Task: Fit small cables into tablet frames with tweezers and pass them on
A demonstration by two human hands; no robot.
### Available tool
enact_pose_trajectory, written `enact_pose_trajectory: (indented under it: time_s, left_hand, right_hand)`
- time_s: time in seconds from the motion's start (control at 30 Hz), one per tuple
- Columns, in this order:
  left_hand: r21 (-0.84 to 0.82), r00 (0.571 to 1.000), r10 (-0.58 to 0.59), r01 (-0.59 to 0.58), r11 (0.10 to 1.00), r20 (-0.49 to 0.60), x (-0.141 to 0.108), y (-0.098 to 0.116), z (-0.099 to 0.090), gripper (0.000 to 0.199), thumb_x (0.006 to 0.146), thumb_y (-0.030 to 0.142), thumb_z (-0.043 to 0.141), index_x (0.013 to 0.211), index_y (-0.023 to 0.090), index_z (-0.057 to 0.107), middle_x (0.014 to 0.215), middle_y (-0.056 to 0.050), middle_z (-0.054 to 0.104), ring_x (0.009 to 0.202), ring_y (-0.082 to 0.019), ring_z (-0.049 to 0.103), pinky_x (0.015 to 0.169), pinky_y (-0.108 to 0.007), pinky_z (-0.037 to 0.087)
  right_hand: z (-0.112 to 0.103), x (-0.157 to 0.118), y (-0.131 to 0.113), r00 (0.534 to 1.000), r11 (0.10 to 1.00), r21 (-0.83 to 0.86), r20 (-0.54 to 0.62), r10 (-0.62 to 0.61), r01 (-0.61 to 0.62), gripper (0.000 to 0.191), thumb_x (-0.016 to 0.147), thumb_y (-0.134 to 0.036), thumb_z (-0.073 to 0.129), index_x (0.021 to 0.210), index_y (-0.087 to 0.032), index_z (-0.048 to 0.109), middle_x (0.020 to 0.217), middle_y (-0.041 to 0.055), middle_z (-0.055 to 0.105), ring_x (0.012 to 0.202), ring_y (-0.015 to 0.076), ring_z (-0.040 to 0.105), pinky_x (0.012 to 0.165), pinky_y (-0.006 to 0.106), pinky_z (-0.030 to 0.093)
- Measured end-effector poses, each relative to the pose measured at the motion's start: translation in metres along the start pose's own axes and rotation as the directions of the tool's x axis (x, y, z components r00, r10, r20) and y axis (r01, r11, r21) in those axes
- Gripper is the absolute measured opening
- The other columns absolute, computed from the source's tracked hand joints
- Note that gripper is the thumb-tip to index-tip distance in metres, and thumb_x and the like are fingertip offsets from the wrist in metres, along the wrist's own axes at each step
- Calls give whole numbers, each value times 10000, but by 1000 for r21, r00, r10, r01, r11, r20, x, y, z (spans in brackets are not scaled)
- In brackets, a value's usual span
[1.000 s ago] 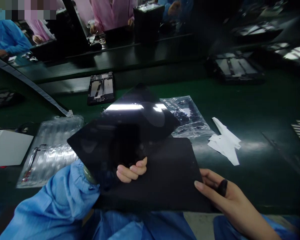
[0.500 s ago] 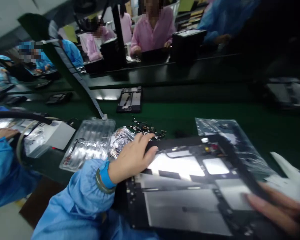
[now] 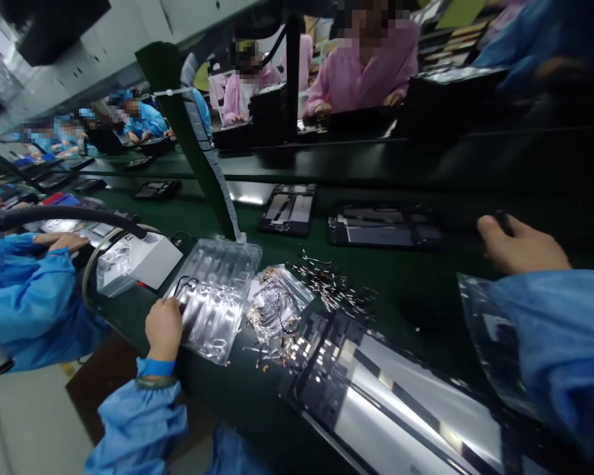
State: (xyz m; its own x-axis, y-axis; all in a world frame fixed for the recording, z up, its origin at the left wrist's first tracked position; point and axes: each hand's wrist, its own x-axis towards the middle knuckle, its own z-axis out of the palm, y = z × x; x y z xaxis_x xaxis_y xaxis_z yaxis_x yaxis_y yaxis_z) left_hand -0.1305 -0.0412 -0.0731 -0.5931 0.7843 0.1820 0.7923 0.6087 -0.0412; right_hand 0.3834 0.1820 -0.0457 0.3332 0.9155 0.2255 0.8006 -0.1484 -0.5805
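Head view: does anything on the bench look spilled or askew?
Perhaps: thin dark pieces lie in a loose heap beside the clear bag, with small bits scattered near it, uncontained, so it looks spilled. The nearest open device lies aslant on the bench.

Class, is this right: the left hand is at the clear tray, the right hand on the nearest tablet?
Not quite: the head view shows the right hand apart from the nearest tablet. The left hand is at the clear tray.
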Motion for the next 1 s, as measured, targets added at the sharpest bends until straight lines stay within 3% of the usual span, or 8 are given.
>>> enact_pose_trajectory:
  time_s: [0.13, 0.27, 0.4, 0.5, 0.6, 0.73, 0.83, 1.0]
  left_hand:
    - [-151, 993, -33, 15, 988, -116, 4, -8, 9, 323, 840, 253, 460, 979, 79, 693, 888, -162, 641, 879, -290, 612, 797, -386, 485]
    - [-315, 972, -72, -2, 949, -223, 10, -9, 7, 287, 806, 295, 485, 851, 107, 697, 813, -139, 638, 864, -304, 609, 802, -430, 493]
    - [-445, 931, -74, -100, 890, -357, 6, 14, -8, 288, 810, 371, 501, 813, 134, 665, 993, -145, 638, 1063, -293, 565, 936, -412, 451]
    - [-667, 944, -17, -220, 712, -330, -12, 54, -32, 302, 805, 447, 538, 830, 170, 656, 952, -79, 667, 957, -223, 617, 905, -352, 480]
    - [-920, 979, 198, -115, 375, -42, -42, 106, -57, 290, 780, 452, 598, 819, 172, 662, 709, -31, 675, 709, -180, 645, 734, -311, 533]
    - [-984, 782, 596, 128, 127, 179, -88, 164, -77, 281, 765, 396, 637, 890, 147, 673, 642, -24, 663, 582, -155, 643, 610, -270, 542]
    - [-983, 663, 729, 166, 75, 168, -113, 186, -80, 263, 798, 356, 600, 943, 147, 671, 692, -35, 665, 571, -147, 640, 577, -255, 533]
    - [-957, 669, 737, -267, 114, -99, -129, 189, -80, 193, 853, 261, 522, 860, 200, 706, 742, -57, 651, 681, -161, 623, 658, -275, 505]
  right_hand:
    - [-31, -30, -13, 982, 986, -125, 134, 131, -114, 376, 799, -353, 649, 1077, -104, 697, 853, 186, 699, 745, 277, 644, 591, 378, 395]
    - [-57, -77, -26, 970, 987, -104, 198, 145, -126, 245, 807, -383, 600, 828, -168, 717, 801, 137, 694, 776, 298, 638, 696, 421, 456]
    - [-75, -125, -28, 980, 973, 231, 189, -69, 24, 273, 817, -401, 481, 787, -229, 692, 959, 81, 704, 929, 280, 634, 858, 445, 468]
    - [-79, -159, -34, 950, 916, 355, 173, -261, 187, 351, 869, -475, 439, 853, -220, 680, 859, 72, 704, 692, 213, 652, 642, 354, 544]
    - [-73, -190, -48, 836, 806, 354, 104, -538, 474, 252, 926, -364, 450, 980, -220, 649, 925, 58, 700, 759, 186, 667, 619, 283, 554]
    - [-56, -220, -67, 607, 594, 229, 18, -794, 771, 221, 940, -198, 455, 1109, -167, 594, 1051, 93, 673, 954, 183, 646, 781, 265, 544]
    - [-48, -230, -77, 532, 528, 82, -40, -846, 845, 242, 938, -138, 444, 1131, -118, 588, 1035, 121, 680, 915, 198, 656, 764, 283, 546]
    - [-46, -235, -80, 481, 485, -62, -64, -874, 872, 268, 932, -99, 400, 1059, -111, 636, 840, 112, 704, 749, 204, 669, 637, 289, 537]
